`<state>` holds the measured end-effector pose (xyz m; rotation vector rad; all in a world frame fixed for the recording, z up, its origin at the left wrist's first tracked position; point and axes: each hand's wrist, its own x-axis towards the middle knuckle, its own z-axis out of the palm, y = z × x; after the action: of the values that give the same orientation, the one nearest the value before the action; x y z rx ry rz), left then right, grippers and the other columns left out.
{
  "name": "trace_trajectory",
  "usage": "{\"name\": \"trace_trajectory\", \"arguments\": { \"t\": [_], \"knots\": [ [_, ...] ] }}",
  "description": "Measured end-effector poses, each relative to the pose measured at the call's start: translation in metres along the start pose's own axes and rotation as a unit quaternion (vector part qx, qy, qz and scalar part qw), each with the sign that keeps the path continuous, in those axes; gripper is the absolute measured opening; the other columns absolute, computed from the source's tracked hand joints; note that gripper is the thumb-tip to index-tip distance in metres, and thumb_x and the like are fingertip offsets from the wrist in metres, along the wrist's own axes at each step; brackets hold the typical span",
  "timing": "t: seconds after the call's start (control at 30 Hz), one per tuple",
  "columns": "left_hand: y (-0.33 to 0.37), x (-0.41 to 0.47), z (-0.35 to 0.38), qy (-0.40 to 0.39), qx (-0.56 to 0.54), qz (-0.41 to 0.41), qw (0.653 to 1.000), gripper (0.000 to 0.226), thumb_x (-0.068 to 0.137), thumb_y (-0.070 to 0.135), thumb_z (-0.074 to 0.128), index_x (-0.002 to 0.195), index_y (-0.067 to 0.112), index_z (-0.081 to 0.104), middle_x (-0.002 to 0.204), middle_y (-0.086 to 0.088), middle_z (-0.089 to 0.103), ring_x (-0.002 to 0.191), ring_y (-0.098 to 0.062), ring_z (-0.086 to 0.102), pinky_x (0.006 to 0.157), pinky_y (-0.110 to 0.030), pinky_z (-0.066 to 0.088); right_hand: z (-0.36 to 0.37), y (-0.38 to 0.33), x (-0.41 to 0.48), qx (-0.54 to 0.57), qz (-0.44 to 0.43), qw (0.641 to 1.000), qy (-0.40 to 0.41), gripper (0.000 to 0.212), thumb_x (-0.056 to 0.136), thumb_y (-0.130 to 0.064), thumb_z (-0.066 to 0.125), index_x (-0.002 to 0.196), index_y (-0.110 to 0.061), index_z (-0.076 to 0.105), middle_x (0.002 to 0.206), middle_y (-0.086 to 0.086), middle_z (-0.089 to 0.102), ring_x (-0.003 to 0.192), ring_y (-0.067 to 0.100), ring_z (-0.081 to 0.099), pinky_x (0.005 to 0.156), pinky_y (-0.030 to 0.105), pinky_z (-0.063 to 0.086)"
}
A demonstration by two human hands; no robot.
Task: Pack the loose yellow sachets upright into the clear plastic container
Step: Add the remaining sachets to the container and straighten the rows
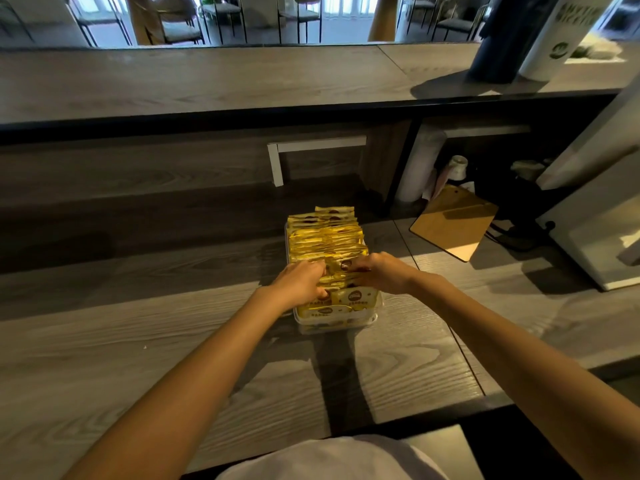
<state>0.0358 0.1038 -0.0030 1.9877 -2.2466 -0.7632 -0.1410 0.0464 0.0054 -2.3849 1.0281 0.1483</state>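
We see the fingers (319, 268) of the left hand (300, 284) curled down into the row of yellow sachets (327, 237), and those of the right hand (381, 271) curled in from the other side. Both clamp a bunch of packets near the near end of the row. The thumbs are hidden, so we cannot tell how deep the grip goes. The sachets stand upright on edge, packed tight, filling the clear plastic container (334, 328) from its far end to just behind the knuckles. A few at the near end lean face-up toward us. The container sits on the grey wood-grain counter (156, 341), straight ahead of us between both forearms. To its right lies a wooden clipboard (453, 221), apart from the container, and farther right stands a white appliance (595, 237). Behind rises a raised ledge (207, 81) carrying a dark bottle (498, 39) and a white tumbler (561, 32).
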Motion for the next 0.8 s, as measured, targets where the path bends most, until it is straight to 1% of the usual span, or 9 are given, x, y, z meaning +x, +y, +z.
{"name": "trace_trajectory", "arguments": {
  "t": [0.23, 0.33, 0.4, 0.47, 0.53, 0.57, 0.63, 0.7, 0.8],
  "knots": [
    [-0.002, 0.006, -0.014, -0.084, -0.037, 0.012, 0.996, 0.043, 0.091, 0.021, 0.056, 0.132, 0.011, 0.045, 0.132, -0.009, 0.051, 0.119, -0.024, 0.049, 0.089, -0.029, 0.04, -0.003, 0.002, 0.007, 0.028, 0.026, 0.999, -0.018, 0.03, 0.093, -0.007, 0.05, 0.121, -0.005, 0.06, 0.127, 0.014, 0.057, 0.12, 0.026, 0.054, 0.095, 0.03, 0.044],
    [-0.002, 0.009, -0.016, -0.092, -0.039, 0.006, 0.995, 0.047, 0.091, 0.019, 0.057, 0.136, 0.011, 0.043, 0.135, -0.008, 0.049, 0.124, -0.023, 0.047, 0.094, -0.03, 0.04, -0.003, -0.001, 0.009, 0.032, 0.029, 0.999, -0.015, 0.03, 0.093, -0.01, 0.052, 0.121, -0.007, 0.061, 0.128, 0.013, 0.058, 0.12, 0.026, 0.054, 0.098, 0.031, 0.044],
    [-0.001, 0.008, -0.015, -0.068, -0.036, 0.002, 0.997, 0.048, 0.089, 0.023, 0.059, 0.134, 0.013, 0.045, 0.135, -0.007, 0.05, 0.122, -0.022, 0.048, 0.094, -0.03, 0.041, -0.001, -0.002, 0.009, 0.022, 0.034, 0.999, 0.003, 0.031, 0.092, -0.014, 0.055, 0.122, -0.011, 0.061, 0.127, 0.011, 0.06, 0.118, 0.025, 0.056, 0.098, 0.034, 0.047],
    [0.0, 0.004, -0.014, -0.017, -0.055, 0.006, 0.998, 0.042, 0.089, 0.03, 0.058, 0.128, 0.015, 0.051, 0.13, -0.006, 0.054, 0.116, -0.02, 0.053, 0.092, -0.032, 0.045, 0.001, -0.004, 0.005, 0.021, 0.037, 0.998, 0.05, 0.031, 0.09, -0.017, 0.057, 0.121, -0.012, 0.06, 0.123, 0.01, 0.062, 0.114, 0.024, 0.058, 0.092, 0.032, 0.049],
    [0.001, -0.004, -0.013, 0.033, -0.07, 0.022, 0.997, 0.043, 0.088, 0.039, 0.058, 0.123, 0.016, 0.053, 0.127, -0.004, 0.054, 0.114, -0.017, 0.052, 0.091, -0.033, 0.047, 0.003, -0.005, -0.002, 0.025, 0.038, 0.993, 0.11, 0.033, 0.091, -0.024, 0.057, 0.122, -0.014, 0.059, 0.125, 0.008, 0.06, 0.117, 0.022, 0.054, 0.09, 0.028, 0.043],
    [0.001, -0.009, -0.012, 0.037, -0.058, 0.035, 0.997, 0.049, 0.085, 0.044, 0.059, 0.125, 0.017, 0.051, 0.129, -0.001, 0.051, 0.117, -0.016, 0.049, 0.094, -0.033, 0.044, 0.005, -0.004, -0.006, 0.017, 0.032, 0.992, 0.125, 0.036, 0.09, -0.031, 0.056, 0.123, -0.015, 0.057, 0.129, 0.007, 0.057, 0.121, 0.022, 0.049, 0.092, 0.028, 0.039],
    [-0.002, -0.017, -0.008, 0.012, -0.011, 0.058, 0.998, 0.063, 0.077, 0.053, 0.064, 0.128, 0.02, 0.046, 0.132, 0.003, 0.042, 0.123, -0.014, 0.039, 0.1, -0.034, 0.038, 0.008, -0.001, -0.014, -0.002, 0.01, 0.994, 0.113, 0.046, 0.088, -0.041, 0.057, 0.127, -0.017, 0.054, 0.135, 0.004, 0.051, 0.127, 0.02, 0.042, 0.098, 0.032, 0.036],
    [-0.008, -0.02, -0.005, 0.009, 0.008, 0.064, 0.998, 0.06, 0.077, 0.048, 0.067, 0.126, 0.02, 0.046, 0.131, 0.004, 0.039, 0.124, -0.013, 0.036, 0.101, -0.033, 0.035, 0.012, 0.004, -0.019, -0.016, -0.007, 0.995, 0.094, 0.049, 0.085, -0.041, 0.062, 0.127, -0.018, 0.053, 0.137, 0.003, 0.048, 0.127, 0.02, 0.04, 0.099, 0.033, 0.037],
    [-0.013, -0.014, 0.0, 0.08, -0.006, 0.053, 0.995, 0.038, 0.082, 0.03, 0.066, 0.114, 0.016, 0.051, 0.123, 0.001, 0.044, 0.117, -0.015, 0.043, 0.094, -0.028, 0.036, 0.018, 0.012, -0.016, -0.055, -0.028, 0.988, 0.144, 0.041, 0.082, -0.027, 0.068, 0.118, -0.014, 0.054, 0.129, 0.005, 0.052, 0.115, 0.022, 0.047, 0.089, 0.027, 0.042]
  ]
}}
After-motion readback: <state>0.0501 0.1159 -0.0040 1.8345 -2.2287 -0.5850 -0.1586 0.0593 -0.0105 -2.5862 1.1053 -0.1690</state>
